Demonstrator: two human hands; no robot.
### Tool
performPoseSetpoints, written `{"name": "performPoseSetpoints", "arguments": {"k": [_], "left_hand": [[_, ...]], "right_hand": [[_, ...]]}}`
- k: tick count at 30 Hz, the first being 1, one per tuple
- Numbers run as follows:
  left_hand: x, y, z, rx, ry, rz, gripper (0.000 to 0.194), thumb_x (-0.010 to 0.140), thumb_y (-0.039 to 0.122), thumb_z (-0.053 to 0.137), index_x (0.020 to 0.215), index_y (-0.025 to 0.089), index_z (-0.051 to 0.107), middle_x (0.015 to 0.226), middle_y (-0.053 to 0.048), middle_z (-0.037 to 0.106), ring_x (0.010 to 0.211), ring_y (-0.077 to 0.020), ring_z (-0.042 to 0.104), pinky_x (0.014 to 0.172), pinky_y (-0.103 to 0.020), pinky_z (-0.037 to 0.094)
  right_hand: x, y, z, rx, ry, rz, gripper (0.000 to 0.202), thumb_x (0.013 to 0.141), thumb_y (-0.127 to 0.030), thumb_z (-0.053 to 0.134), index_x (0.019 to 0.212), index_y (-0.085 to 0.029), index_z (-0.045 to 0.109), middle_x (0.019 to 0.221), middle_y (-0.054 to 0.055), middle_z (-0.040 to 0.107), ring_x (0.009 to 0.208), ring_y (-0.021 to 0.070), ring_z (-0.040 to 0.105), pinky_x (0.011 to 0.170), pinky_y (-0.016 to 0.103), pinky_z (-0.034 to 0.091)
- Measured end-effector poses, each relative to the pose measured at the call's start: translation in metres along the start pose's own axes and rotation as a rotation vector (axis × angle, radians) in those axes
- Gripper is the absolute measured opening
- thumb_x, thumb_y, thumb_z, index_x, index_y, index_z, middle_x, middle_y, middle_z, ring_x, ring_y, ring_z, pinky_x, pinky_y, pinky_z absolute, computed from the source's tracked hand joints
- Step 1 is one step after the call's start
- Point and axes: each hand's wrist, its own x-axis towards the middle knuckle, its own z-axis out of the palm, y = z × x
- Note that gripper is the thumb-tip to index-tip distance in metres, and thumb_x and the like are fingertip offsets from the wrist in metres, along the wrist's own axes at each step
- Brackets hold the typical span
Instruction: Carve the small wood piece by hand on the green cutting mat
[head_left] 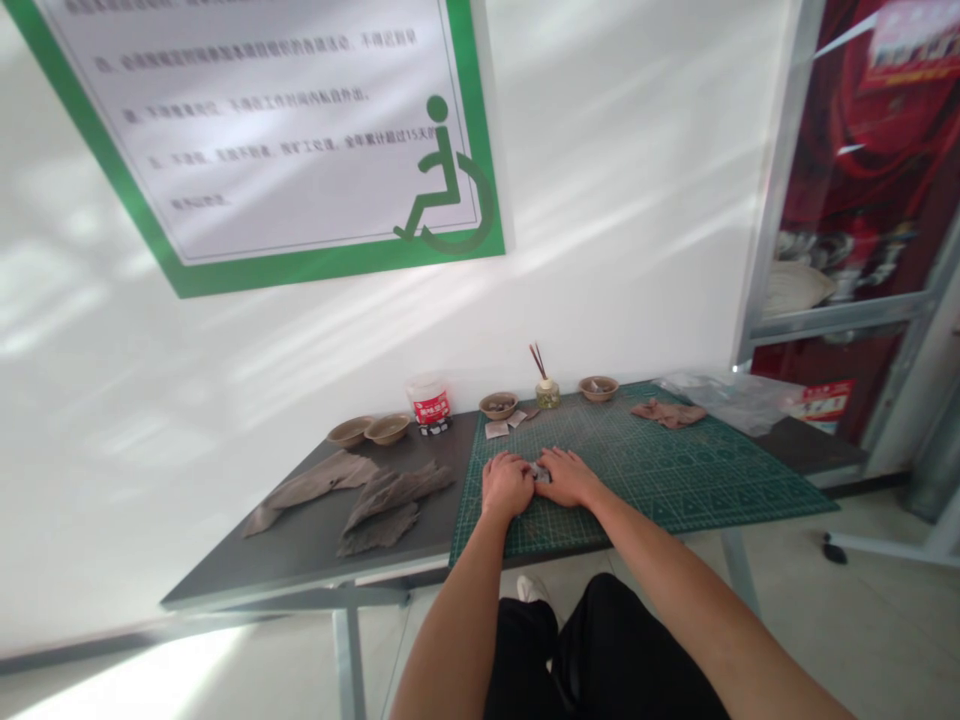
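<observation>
My left hand (508, 484) and my right hand (568, 477) meet near the front of a green cutting mat (637, 470). Between them is a small flat grey piece (540, 474) with dark marks, perhaps paper or cloth. The fingers of both hands are curled around its two sides and hide much of it. Just beyond the hands, a few pale square pieces (496, 430) lie on the mat beside a small bowl (499, 405) with dark bits in it.
Grey-brown cloths (390, 505) lie on the dark table (300, 555) at left, below two bowls (387, 430) and a red-labelled tub (430, 405). A reed diffuser (547, 392) and another bowl (598, 388) stand by the wall. Rightward are a pinkish cloth (667, 413) and clear plastic (742, 398).
</observation>
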Motion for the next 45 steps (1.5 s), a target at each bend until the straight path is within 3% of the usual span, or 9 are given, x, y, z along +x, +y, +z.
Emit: {"name": "performPoseSetpoints", "arguments": {"k": [5,10,20,24,29,33,37,45], "left_hand": [[-0.0013,0.0035,-0.0002,0.024,0.037,-0.094,0.026,0.082,0.031,0.043,0.089,0.024,0.068,0.113,-0.004,0.062,0.122,-0.0233,0.037,0.106,-0.045,0.017],[-0.0001,0.0042,0.0005,0.07,0.061,-0.176,0.029,0.084,0.031,0.041,0.091,0.023,0.067,0.111,-0.007,0.062,0.12,-0.0242,0.039,0.103,-0.044,0.022],[0.0012,0.0026,-0.0057,0.017,-0.048,-0.04,0.029,0.084,0.034,0.041,0.096,0.029,0.068,0.113,-0.001,0.061,0.115,-0.0186,0.044,0.098,-0.03,0.031],[0.0001,0.0045,-0.0076,-0.004,-0.053,-0.016,0.027,0.083,0.033,0.043,0.092,0.028,0.068,0.112,0.0,0.062,0.117,-0.019,0.043,0.103,-0.032,0.027],[-0.0013,0.0053,-0.0056,0.026,-0.037,-0.123,0.028,0.083,0.033,0.043,0.094,0.025,0.067,0.116,-0.003,0.061,0.124,-0.0216,0.037,0.106,-0.041,0.019],[-0.0005,0.0043,-0.0014,0.05,0.012,-0.161,0.029,0.084,0.032,0.042,0.096,0.024,0.067,0.114,-0.005,0.062,0.122,-0.0229,0.038,0.105,-0.043,0.02],[0.0006,0.0016,0.0018,0.043,0.049,-0.15,0.029,0.085,0.033,0.041,0.096,0.029,0.068,0.113,-0.002,0.063,0.119,-0.0224,0.04,0.102,-0.04,0.024],[0.0026,-0.0005,-0.0027,0.009,-0.027,-0.023,0.027,0.084,0.036,0.043,0.093,0.034,0.069,0.11,0.003,0.064,0.116,-0.0187,0.044,0.102,-0.032,0.028]], "right_hand": [[-0.0006,0.0002,-0.0006,-0.006,-0.004,0.004,0.06,0.08,-0.057,0.041,0.126,-0.02,0.048,0.143,0.01,0.034,0.134,0.0282,0.024,0.106,0.045,0.016],[-0.0005,0.0005,-0.0007,-0.008,-0.004,0.001,0.062,0.078,-0.058,0.044,0.126,-0.019,0.048,0.143,0.011,0.034,0.133,0.0289,0.024,0.106,0.046,0.016],[-0.0014,-0.0005,-0.0009,-0.007,0.005,-0.002,0.059,0.079,-0.056,0.043,0.126,-0.02,0.048,0.143,0.01,0.034,0.133,0.0287,0.024,0.106,0.046,0.017],[-0.0014,-0.0011,-0.0018,-0.006,-0.005,0.007,0.058,0.08,-0.055,0.043,0.126,-0.021,0.048,0.143,0.01,0.034,0.134,0.0282,0.024,0.106,0.046,0.017],[-0.0021,-0.0024,-0.0041,-0.001,-0.02,0.016,0.059,0.08,-0.055,0.043,0.127,-0.02,0.047,0.143,0.01,0.033,0.134,0.0279,0.023,0.106,0.045,0.015],[-0.0029,-0.0024,-0.0047,-0.003,-0.014,0.006,0.06,0.079,-0.055,0.045,0.127,-0.019,0.048,0.144,0.01,0.033,0.134,0.0286,0.022,0.106,0.046,0.015],[-0.003,-0.0018,-0.0038,-0.006,-0.005,-0.001,0.061,0.079,-0.057,0.044,0.127,-0.019,0.048,0.144,0.011,0.033,0.134,0.0294,0.023,0.106,0.046,0.016],[-0.003,-0.0025,-0.0049,0.006,-0.013,0.005,0.06,0.079,-0.057,0.044,0.126,-0.02,0.048,0.143,0.01,0.034,0.134,0.0288,0.023,0.106,0.046,0.016]]}}
